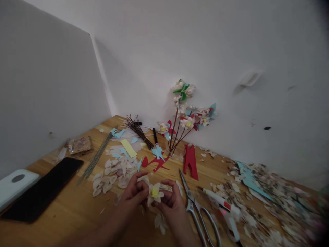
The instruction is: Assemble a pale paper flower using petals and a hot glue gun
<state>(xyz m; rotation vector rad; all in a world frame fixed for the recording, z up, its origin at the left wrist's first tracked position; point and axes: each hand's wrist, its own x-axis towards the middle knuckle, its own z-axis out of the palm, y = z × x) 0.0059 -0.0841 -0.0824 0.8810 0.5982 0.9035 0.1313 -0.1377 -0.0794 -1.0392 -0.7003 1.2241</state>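
— While both hands, left hand (135,192) and right hand (171,199), pinch the paper flower (155,193) above the bench (66,212), what's risky?
— Squeezing could crumple petals; the scissors (197,209) lie close.

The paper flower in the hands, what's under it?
Under the paper flower lie loose petals on the wooden table. Both hands hide whatever sits directly beneath.

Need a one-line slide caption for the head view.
Left hand and right hand hold a white paper flower with yellow centre above a wooden table, beside steel scissors.
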